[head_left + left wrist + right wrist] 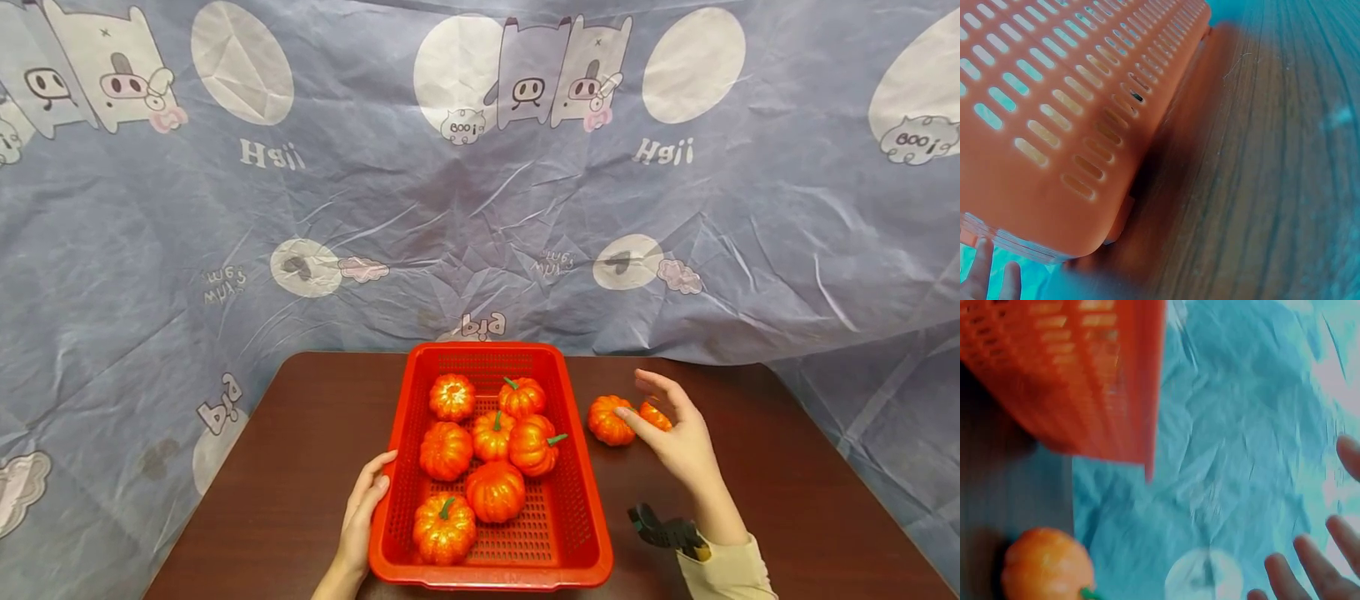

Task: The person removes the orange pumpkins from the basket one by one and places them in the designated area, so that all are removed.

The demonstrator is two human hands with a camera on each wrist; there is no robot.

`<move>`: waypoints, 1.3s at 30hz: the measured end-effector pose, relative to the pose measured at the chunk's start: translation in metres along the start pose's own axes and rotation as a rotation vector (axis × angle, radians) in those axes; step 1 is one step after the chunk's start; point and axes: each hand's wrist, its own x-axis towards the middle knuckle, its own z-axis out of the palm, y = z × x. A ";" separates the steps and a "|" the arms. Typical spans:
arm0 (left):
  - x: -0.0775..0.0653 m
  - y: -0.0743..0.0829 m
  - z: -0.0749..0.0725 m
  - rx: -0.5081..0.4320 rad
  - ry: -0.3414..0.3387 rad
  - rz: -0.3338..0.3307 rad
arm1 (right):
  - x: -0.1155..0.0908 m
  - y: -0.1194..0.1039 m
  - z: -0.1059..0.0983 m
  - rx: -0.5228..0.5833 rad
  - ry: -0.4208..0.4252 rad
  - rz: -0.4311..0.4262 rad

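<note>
A red plastic basket (570, 550) with slotted walls stands on the table, holding several small orange pumpkins (495, 492), some with green stems. At its left rim my left hand (362, 517) rests, fingers against the side; its fingertips (984, 253) also show at the basket's corner in the left wrist view. My right hand (686, 437) hovers right of the basket with thumb and fingers spread apart, nothing between them. Just beyond it on the table lie a pumpkin (609, 421) and a second orange pumpkin (654, 415), partly hidden behind the hand.
The dark brown table (300, 467) reaches back to a crumpled blue-grey cloth (465, 217) printed with cartoon figures, which hangs behind it and at the sides. A black strap (660, 529) sits by the right wrist, next to a pale sleeve (727, 571).
</note>
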 end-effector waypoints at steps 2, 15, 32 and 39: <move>0.000 0.000 0.000 0.000 0.000 0.000 | 0.002 -0.016 0.005 -0.009 -0.085 -0.069; -0.001 0.000 0.000 -0.016 -0.012 0.014 | 0.013 -0.014 0.042 0.086 -0.424 -0.145; -0.001 0.000 0.000 -0.022 -0.024 0.010 | 0.006 -0.004 0.078 -0.041 -0.539 -0.282; -0.001 0.000 0.000 -0.021 -0.023 0.012 | 0.004 0.006 0.087 -0.105 -0.558 -0.262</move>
